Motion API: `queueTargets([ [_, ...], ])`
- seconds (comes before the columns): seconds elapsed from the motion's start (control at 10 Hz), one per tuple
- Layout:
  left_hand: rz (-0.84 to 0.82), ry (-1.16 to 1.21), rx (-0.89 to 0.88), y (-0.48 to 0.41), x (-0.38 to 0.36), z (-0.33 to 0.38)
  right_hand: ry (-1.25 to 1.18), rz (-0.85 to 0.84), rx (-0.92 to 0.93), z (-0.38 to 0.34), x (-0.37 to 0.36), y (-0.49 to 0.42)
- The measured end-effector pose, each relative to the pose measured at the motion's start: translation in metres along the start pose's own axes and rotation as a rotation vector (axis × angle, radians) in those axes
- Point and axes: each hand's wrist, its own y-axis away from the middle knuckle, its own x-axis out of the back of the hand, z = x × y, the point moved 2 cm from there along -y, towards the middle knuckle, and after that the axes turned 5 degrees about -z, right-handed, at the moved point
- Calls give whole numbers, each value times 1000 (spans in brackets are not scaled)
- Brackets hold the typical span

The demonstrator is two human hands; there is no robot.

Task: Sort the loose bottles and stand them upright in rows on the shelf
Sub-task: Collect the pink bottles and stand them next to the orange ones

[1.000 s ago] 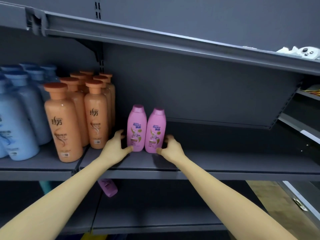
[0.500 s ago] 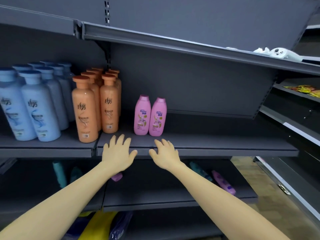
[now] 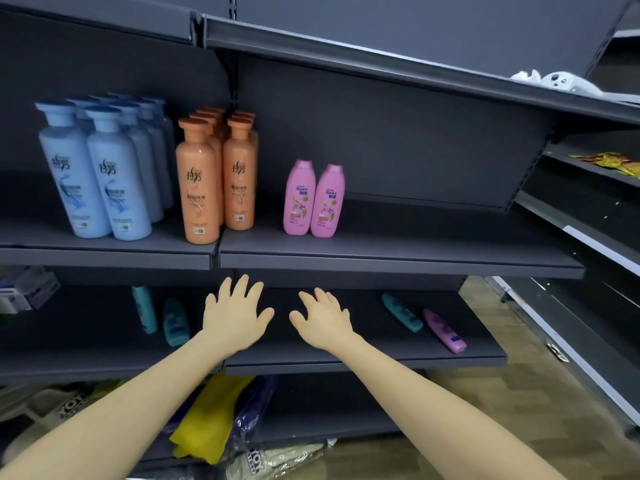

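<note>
**Hovering Before a Risky Pick**

Head view: left hand [image 3: 235, 317] and right hand [image 3: 322, 322] hover spread, holding nothing. A pink bottle [image 3: 444, 330] lies near the lower shelf's [image 3: 346, 358] right front edge; a careless grab could roll it off.

Above the fingers [image 3: 242, 289] are pink bottles [image 3: 313, 199] with flowered labels; up-left, orange bottles [image 3: 216, 181] and pale blue bottles [image 3: 93, 174]; the shelf [image 3: 415, 244] is dark grey.

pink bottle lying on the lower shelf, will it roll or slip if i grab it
The lying pink bottle looks like rigid plastic, so it should probably keep its shape when held. Its glossy, rounded body might slip or roll if pushed sideways. It is small, so likely light; fill level cannot be told.
</note>
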Motion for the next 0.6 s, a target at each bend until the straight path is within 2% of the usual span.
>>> queueTargets([
  [0.6, -76, 14, 41, 1, -34, 26, 1, -89, -70, 49, -11, 4],
])
